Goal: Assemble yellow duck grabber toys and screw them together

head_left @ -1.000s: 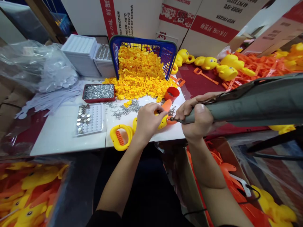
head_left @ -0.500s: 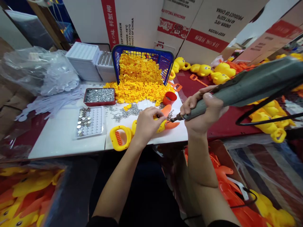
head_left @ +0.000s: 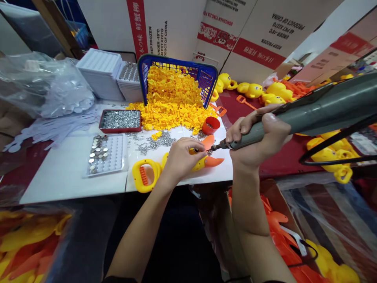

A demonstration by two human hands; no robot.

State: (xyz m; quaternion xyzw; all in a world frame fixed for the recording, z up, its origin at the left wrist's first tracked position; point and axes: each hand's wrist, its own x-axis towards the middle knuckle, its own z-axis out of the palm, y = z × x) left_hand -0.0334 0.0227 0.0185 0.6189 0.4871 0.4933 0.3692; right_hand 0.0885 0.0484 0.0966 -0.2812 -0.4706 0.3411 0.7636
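My right hand [head_left: 256, 137] is wrapped around a grey-green electric screwdriver [head_left: 321, 106], tilted so its bit [head_left: 216, 147] points left and down. A duck-shaped grabber toy [head_left: 198, 164] lies on the white work surface, with a yellow loop handle [head_left: 134, 177] at its left end and two orange beak halves [head_left: 214, 161] spread apart at its right. Over the toy's neck and head, my left hand [head_left: 185, 159] is closed, thumb and forefinger close together beside the bit's tip. Whether a screw sits between those fingertips is too small to see.
Small yellow parts spill from a tipped blue basket [head_left: 210, 74]. Loose screws [head_left: 165, 138] lie before it, near a red screw tray [head_left: 120, 129] and a red cup [head_left: 211, 125]. Left stands a white tray [head_left: 116, 153] of round metal discs. A box of orange parts [head_left: 273, 220] is below right.
The screwdriver's bit has lifted slightly from the toy's head, near the beak. My left fingertips have shifted up toward the bit. The whole view has shifted a little.
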